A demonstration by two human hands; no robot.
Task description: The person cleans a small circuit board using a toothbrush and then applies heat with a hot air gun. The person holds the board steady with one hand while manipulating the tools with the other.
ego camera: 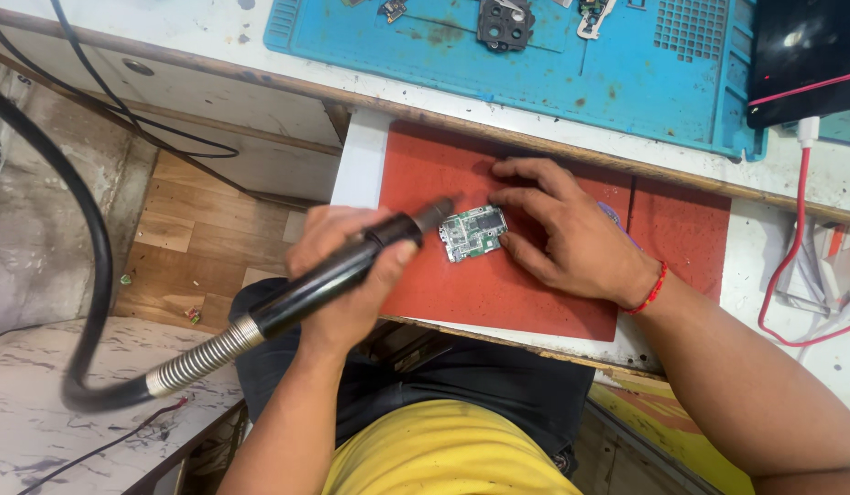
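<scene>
A small green circuit board (473,233) lies on a red mat (498,275) on a pull-out shelf. My right hand (562,229) rests flat on the mat, its fingertips pinning the board's right edge. My left hand (347,275) grips a black hot-air handle (351,266), whose metal nozzle points at the board's left end, just short of it. A ribbed metal sleeve and a thick black hose (95,275) trail from the handle to the left.
A blue work mat (626,73) with a black camera frame part (505,23) and small parts lies on the bench above. A dark phone (800,55) and a red cable (791,257) sit at the right. A marbled surface (49,412) is at the lower left.
</scene>
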